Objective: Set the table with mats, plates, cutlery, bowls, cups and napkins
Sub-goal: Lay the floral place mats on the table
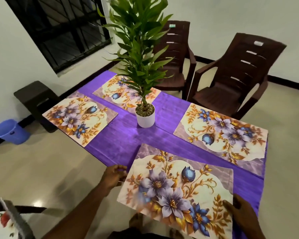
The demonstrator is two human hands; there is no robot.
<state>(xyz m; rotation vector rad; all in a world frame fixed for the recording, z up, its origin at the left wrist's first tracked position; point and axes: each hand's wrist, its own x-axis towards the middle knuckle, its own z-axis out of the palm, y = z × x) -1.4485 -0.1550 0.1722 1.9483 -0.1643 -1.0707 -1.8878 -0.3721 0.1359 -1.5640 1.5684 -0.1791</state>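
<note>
White walls, a dark barred window and pale floor tiles frame a bench [121, 140] draped in shiny purple cloth, where the mat-laying step appears to be closing out. Nearest the camera, the fourth rectangular floral placemat [176, 190], cream with purple and blue blooms and gold leaves, sits skewed on the near end, its near-left corner overhanging the edge. The left hand [113, 176] curls its fingers around the mat's left edge, pinching it; the right hand [238, 211] rests on the near-right corner with the thumb over the top, though whether the fingers wrap beneath cannot be told. Three matching placemats already lie flat: one at the left [79, 119], one at the far end [126, 94], one at the right [221, 133]. Between them stands a white pot with a tall green leafy plant [145, 116]. Two dark brown plastic chairs [231, 78] wait beyond. By my reading, the next move calls for turning this mat square and sliding it fully onto the cloth before fetching plates.
</note>
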